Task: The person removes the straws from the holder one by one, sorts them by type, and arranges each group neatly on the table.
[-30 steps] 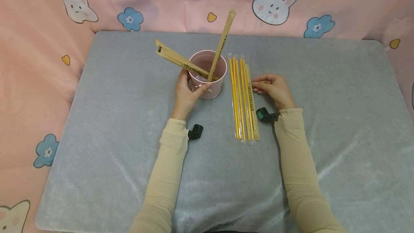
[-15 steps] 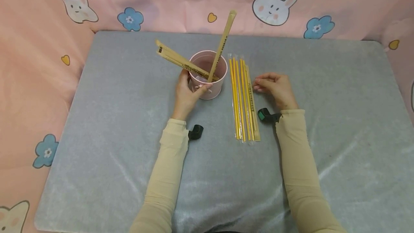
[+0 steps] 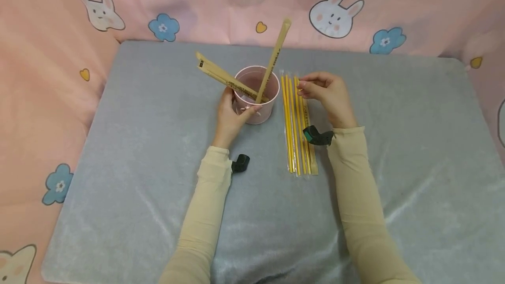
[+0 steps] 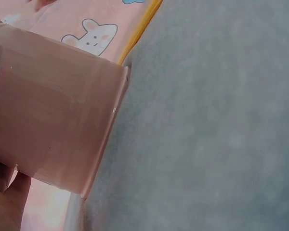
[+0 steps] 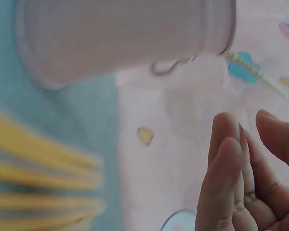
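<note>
While left fingers (image 3: 227,97) grip bucket (image 3: 265,112), straws (image 3: 288,130) lie alongside

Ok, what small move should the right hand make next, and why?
I'd probably lower the right hand and pinch the paper-wrapped straw beside the yellow straws: it hovers empty above them, while the left hand holds the bucket, where similar wrapped straws lean.
</note>
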Action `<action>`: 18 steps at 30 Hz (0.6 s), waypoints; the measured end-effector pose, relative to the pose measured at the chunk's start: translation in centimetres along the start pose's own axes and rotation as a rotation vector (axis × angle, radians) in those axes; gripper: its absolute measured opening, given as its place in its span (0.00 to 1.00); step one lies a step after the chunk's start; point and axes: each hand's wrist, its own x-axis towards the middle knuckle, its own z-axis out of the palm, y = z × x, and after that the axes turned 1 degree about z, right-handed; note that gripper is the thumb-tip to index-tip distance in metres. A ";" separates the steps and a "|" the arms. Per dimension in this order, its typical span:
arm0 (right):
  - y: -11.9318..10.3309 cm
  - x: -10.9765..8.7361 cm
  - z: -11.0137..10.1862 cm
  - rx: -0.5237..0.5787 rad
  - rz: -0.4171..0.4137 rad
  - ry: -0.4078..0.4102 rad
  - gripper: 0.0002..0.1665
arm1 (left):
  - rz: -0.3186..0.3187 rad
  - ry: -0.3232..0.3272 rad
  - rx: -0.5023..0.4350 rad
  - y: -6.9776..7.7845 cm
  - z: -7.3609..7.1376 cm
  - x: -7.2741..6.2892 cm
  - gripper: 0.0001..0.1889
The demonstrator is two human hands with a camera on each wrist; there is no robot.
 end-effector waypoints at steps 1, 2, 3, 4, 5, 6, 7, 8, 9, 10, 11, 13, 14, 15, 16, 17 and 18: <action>-0.4 0.2 0.4 0.007 -0.010 -0.003 0.10 | -0.005 -0.002 0.003 0.0 0.0 0.0 0.39; -0.7 0.3 0.7 0.014 -0.020 -0.008 0.09 | -0.009 -0.005 0.008 0.1 -0.1 0.0 0.39; -1.0 0.5 1.1 0.017 -0.029 -0.013 0.09 | -0.012 -0.007 0.013 0.1 -0.1 0.0 0.39; -1.3 0.6 1.3 0.018 -0.039 -0.013 0.09 | -0.015 -0.010 0.013 0.1 -0.1 0.1 0.40; -1.5 0.7 1.6 0.021 -0.048 -0.016 0.09 | -0.017 -0.013 0.012 0.1 0.0 0.1 0.40; -1.6 0.8 1.9 0.023 -0.056 -0.017 0.09 | -0.017 -0.014 0.013 0.1 0.0 0.1 0.40; -1.8 0.9 2.1 0.024 -0.063 -0.019 0.09 | -0.017 -0.013 0.012 0.1 0.0 0.2 0.40; -1.9 1.0 2.4 0.030 -0.069 -0.020 0.08 | -0.017 -0.011 0.013 0.1 0.0 0.2 0.40; -1.9 1.1 2.7 0.032 -0.076 -0.019 0.08 | -0.016 -0.009 0.009 0.1 0.0 0.2 0.40; -2.0 1.2 3.0 0.030 -0.080 -0.016 0.07 | -0.015 -0.006 0.004 0.1 0.0 0.2 0.40; -2.0 1.3 3.2 0.033 -0.083 -0.012 0.06 | -0.014 -0.003 0.003 0.1 0.0 0.2 0.40; -2.0 1.5 3.7 0.021 -0.089 0.004 0.06 | -0.014 -0.001 -0.001 0.1 0.0 0.2 0.40; -2.0 1.6 4.0 0.005 -0.092 0.015 0.06 | -0.014 -0.003 -0.001 0.1 -0.1 0.1 0.40; -2.0 1.7 4.2 -0.011 -0.094 0.027 0.07 | -0.015 -0.005 -0.002 0.1 -0.1 0.1 0.40; -2.0 1.8 4.5 -0.027 -0.095 0.039 0.07 | -0.016 -0.007 -0.002 0.0 -0.1 0.1 0.40; -2.0 1.9 4.7 -0.032 -0.095 0.048 0.08 | -0.018 -0.009 -0.001 0.0 -0.1 0.1 0.40; -2.0 2.0 4.9 -0.040 -0.095 0.057 0.09 | -0.021 -0.010 0.002 0.0 -0.1 0.0 0.40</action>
